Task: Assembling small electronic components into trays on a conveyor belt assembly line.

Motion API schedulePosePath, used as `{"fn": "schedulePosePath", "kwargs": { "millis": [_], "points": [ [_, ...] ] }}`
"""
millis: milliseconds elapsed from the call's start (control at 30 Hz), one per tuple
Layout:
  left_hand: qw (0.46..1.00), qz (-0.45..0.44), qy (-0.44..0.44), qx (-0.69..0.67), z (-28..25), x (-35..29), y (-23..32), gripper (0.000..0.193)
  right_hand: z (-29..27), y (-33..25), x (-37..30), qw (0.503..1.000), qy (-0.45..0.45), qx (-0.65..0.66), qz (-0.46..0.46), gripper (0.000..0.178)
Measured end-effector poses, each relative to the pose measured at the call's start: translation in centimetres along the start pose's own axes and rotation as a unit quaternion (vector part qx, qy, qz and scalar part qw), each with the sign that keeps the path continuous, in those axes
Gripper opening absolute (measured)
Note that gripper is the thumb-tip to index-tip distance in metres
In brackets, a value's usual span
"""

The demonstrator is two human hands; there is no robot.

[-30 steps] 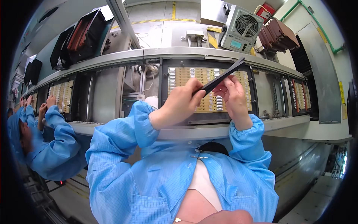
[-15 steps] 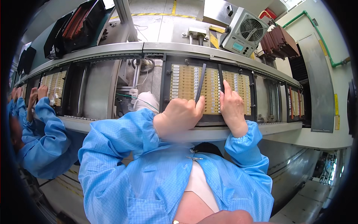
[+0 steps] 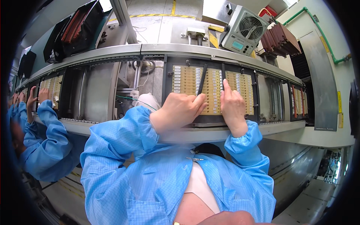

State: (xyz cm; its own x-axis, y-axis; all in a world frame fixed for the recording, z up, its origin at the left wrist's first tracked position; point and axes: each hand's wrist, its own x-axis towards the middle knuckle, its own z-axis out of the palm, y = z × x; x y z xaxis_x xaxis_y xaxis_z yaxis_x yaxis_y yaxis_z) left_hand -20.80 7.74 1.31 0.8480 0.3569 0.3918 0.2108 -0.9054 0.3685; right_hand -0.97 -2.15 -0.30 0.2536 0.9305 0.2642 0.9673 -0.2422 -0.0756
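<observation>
My left hand [image 3: 179, 109] is closed, with thumb and index finger pinching the lower end of a slim dark strip [image 3: 203, 78]. The strip slants over a black-framed fixture [image 3: 195, 60] that holds rows of yellowish circuit boards [image 3: 186, 79] with small pale parts. Right of it, my right hand [image 3: 233, 105] rests over the boards, its index finger stretched out onto the lower part of a second dark bar [image 3: 223, 70]. That bar stands nearly upright between the two board groups. My left hand hides the lower left boards.
The fixture lies on a conveyor with a metal rail [image 3: 180, 48]. A grey fan unit [image 3: 245, 30] stands behind it at the right, near brown stacked panels [image 3: 281, 39]. At the left, a co-worker's hands [image 3: 44, 94] are over another fixture. A green cable [image 3: 131, 98] hangs left of mine.
My left hand has shifted slightly up and left, still gripping the strip, which now looks darker. The right hand has barely moved. The co-worker's hands at the left have moved a little.
</observation>
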Motion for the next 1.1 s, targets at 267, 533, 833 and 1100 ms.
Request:
{"fn": "schedulePosePath", "kwargs": {
  "millis": [267,533,833,1100],
  "points": [
    [0.996,-0.030,0.079,0.029,0.8,5.8,-4.1,0.016,-1.3,1.1,-0.9,0.997,0.005,0.076,0.001,0.055],
    [0.995,-0.035,0.016,0.092,5.1,13.3,-6.7,0.017,-1.2,1.5,-3.9,0.995,-0.077,0.055,-0.007,0.068],
    [0.988,-0.042,-0.014,0.145,3.7,16.8,-5.2,0.015,0.4,1.8,-4.3,0.996,-0.068,0.054,-0.005,0.065],
    [0.970,-0.112,-0.175,-0.124,5.1,14.7,-2.3,0.028,0.7,2.0,-4.7,0.994,-0.063,0.087,0.019,0.060]
  ]
}}
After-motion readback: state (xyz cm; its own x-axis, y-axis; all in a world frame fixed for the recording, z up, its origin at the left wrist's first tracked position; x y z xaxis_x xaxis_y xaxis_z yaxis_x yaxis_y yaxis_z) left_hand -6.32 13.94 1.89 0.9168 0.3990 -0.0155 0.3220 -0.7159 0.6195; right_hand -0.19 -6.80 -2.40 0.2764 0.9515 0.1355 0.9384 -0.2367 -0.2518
